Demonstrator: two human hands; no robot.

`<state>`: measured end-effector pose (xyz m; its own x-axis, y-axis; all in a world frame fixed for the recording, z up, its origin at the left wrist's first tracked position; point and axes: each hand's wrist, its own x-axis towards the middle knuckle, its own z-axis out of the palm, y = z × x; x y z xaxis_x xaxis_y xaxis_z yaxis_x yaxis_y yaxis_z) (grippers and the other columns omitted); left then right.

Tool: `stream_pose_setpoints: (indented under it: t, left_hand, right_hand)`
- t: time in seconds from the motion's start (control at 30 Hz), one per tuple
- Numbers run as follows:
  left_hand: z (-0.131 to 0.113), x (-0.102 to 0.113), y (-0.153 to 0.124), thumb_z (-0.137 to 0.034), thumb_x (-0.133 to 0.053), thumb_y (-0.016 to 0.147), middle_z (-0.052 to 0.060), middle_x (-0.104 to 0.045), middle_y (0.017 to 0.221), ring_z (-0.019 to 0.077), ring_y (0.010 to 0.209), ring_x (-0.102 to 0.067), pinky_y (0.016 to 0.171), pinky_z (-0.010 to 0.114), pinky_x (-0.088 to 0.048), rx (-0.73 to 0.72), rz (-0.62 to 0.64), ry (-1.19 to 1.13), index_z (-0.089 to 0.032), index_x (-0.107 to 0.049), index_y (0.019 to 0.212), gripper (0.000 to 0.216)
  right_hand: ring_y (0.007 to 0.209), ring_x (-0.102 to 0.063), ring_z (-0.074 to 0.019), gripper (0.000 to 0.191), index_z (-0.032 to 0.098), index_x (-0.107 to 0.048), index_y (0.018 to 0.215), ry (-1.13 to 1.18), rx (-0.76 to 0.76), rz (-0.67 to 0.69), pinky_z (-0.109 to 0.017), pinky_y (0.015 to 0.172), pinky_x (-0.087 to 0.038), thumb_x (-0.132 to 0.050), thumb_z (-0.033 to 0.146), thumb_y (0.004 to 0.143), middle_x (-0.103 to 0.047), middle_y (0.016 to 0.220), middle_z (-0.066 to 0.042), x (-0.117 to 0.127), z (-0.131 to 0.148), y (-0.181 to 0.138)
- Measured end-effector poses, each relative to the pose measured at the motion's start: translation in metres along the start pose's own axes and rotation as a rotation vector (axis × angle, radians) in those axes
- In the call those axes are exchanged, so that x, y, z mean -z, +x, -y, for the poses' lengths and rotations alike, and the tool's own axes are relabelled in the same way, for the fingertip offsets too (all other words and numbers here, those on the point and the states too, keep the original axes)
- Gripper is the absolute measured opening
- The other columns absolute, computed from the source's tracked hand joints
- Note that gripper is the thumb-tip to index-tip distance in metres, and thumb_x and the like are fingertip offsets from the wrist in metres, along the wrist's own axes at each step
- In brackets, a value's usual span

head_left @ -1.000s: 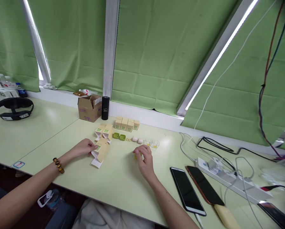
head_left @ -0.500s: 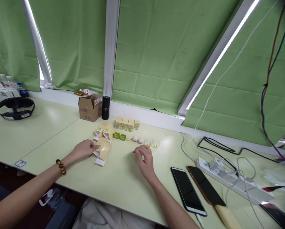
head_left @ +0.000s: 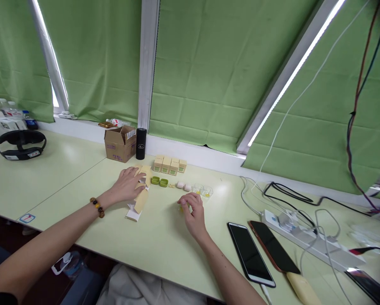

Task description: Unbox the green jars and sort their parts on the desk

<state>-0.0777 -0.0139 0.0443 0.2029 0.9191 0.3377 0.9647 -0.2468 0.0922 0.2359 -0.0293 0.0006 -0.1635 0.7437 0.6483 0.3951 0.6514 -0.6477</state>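
Note:
My left hand (head_left: 128, 185) is spread over the unfolded cardboard boxes (head_left: 141, 200), its fingers apart and hiding part of them. My right hand (head_left: 192, 214) rests on the table with curled fingers around a small clear-and-yellow piece (head_left: 180, 208), which is mostly covered. Between and beyond the hands runs a row of small parts: two green trays (head_left: 163, 183), tiny yellowish pieces (head_left: 171, 185), two pale pink pieces (head_left: 187, 187) and clear plastic cups (head_left: 207, 192) with yellow inside. Behind them stand several folded small boxes (head_left: 166, 165) with green labels.
A brown carton (head_left: 120, 146) and black bottle (head_left: 141, 144) stand at the back. Two phones (head_left: 251, 254) lie at right, by a power strip (head_left: 310, 241) with tangled cables. A black headset (head_left: 21, 145) sits far left.
My left hand has moved forward and right, from the nearest unfolded box to over the ones behind it, and its fingers have spread. My right hand stays put.

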Motion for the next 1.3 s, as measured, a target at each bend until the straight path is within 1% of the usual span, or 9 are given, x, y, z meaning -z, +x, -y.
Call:
stream_pose_setpoints:
  t: [0.13, 0.3, 0.47, 0.7, 0.83, 0.97, 1.07, 1.17, 1.3]
  left_hand:
    - [-0.004, -0.018, 0.031, -0.056, -0.052, 0.094, 0.012, -0.025, 0.173, 0.0389, 0.161, -0.012, 0.126, 0.058, -0.009, -0.053, 0.217, -0.005, -0.029, -0.051, 0.152, 0.064]
    - [0.004, -0.026, 0.047, -0.055, -0.060, 0.088, 0.016, -0.029, 0.171, 0.0424, 0.161, -0.013, 0.126, 0.061, -0.007, 0.013, 0.375, 0.004, -0.028, -0.052, 0.152, 0.070]
    - [0.012, -0.030, 0.047, -0.053, -0.063, 0.085, 0.018, -0.037, 0.166, 0.0443, 0.154, -0.030, 0.123, 0.061, -0.017, 0.040, 0.310, 0.040, -0.027, -0.058, 0.146, 0.067]
    - [0.014, -0.027, 0.046, -0.052, -0.062, 0.087, 0.018, -0.038, 0.166, 0.0441, 0.153, -0.032, 0.123, 0.059, -0.019, 0.043, 0.267, 0.034, -0.026, -0.056, 0.149, 0.068]
    - [0.011, -0.014, 0.045, -0.051, -0.055, 0.093, 0.018, -0.042, 0.163, 0.0401, 0.150, -0.037, 0.123, 0.055, -0.025, 0.034, 0.125, 0.014, -0.022, -0.054, 0.150, 0.064]
    - [-0.012, -0.002, 0.037, -0.040, -0.050, 0.097, 0.015, -0.060, 0.148, 0.0336, 0.141, -0.049, 0.120, 0.047, -0.034, -0.005, -0.076, -0.120, -0.015, -0.057, 0.145, 0.055]
    - [-0.044, -0.004, 0.024, -0.038, -0.051, 0.098, 0.012, -0.067, 0.138, 0.0332, 0.136, -0.051, 0.115, 0.048, -0.040, -0.096, -0.083, -0.225, -0.020, -0.059, 0.142, 0.049]
    - [-0.078, -0.014, 0.012, -0.035, -0.056, 0.096, 0.013, -0.066, 0.136, 0.0331, 0.137, -0.048, 0.111, 0.047, -0.044, -0.193, 0.013, -0.319, -0.021, -0.055, 0.146, 0.052]
    - [-0.111, -0.029, 0.010, -0.028, -0.057, 0.095, 0.016, -0.067, 0.125, 0.0335, 0.132, -0.051, 0.103, 0.046, -0.049, -0.195, 0.132, -0.379, -0.019, -0.059, 0.139, 0.046]
  right_hand:
    - [0.103, -0.057, -0.0278, 0.035, 0.026, -0.069, 0.081, -0.004, -0.004, 0.007, -0.048, 0.098, -0.042, -0.049, 0.044, 0.104, -0.072, 0.088, -0.005, 0.001, 0.000, 0.000]
    - [0.103, -0.057, -0.0278, 0.035, 0.026, -0.068, 0.081, 0.001, 0.002, -0.003, -0.048, 0.099, -0.041, -0.049, 0.044, 0.105, -0.071, 0.088, -0.005, 0.001, 0.000, 0.000]
    - [0.105, -0.057, -0.0278, 0.034, 0.026, -0.069, 0.082, -0.002, -0.004, 0.003, -0.047, 0.098, -0.042, -0.049, 0.042, 0.105, -0.072, 0.089, -0.005, 0.001, 0.000, 0.000]
    - [0.104, -0.057, -0.0280, 0.035, 0.027, -0.069, 0.082, -0.001, -0.001, -0.001, -0.047, 0.097, -0.041, -0.049, 0.043, 0.105, -0.071, 0.088, -0.005, 0.001, 0.000, 0.000]
    - [0.105, -0.056, -0.0280, 0.035, 0.026, -0.069, 0.082, -0.003, -0.005, -0.022, -0.047, 0.099, -0.041, -0.049, 0.044, 0.105, -0.072, 0.089, -0.005, 0.003, -0.001, 0.002]
    - [0.106, -0.056, -0.0284, 0.033, 0.025, -0.071, 0.086, -0.011, -0.062, -0.126, -0.046, 0.098, -0.042, -0.050, 0.044, 0.103, -0.072, 0.092, -0.006, 0.010, -0.013, 0.008]
    - [0.100, -0.060, -0.0275, 0.027, 0.023, -0.071, 0.091, 0.003, -0.178, -0.177, -0.042, 0.087, -0.046, -0.051, 0.040, 0.098, -0.072, 0.097, -0.008, 0.018, -0.030, 0.015]
    - [0.091, -0.063, -0.0239, 0.022, 0.022, -0.065, 0.106, 0.066, -0.293, -0.025, -0.036, 0.075, -0.046, -0.054, 0.030, 0.089, -0.072, 0.103, -0.007, 0.028, -0.046, 0.018]
    - [0.099, -0.063, -0.0239, 0.059, 0.023, -0.057, 0.129, 0.037, -0.337, 0.363, -0.035, 0.081, -0.050, -0.072, 0.024, 0.072, -0.069, 0.114, -0.007, 0.033, -0.054, 0.017]
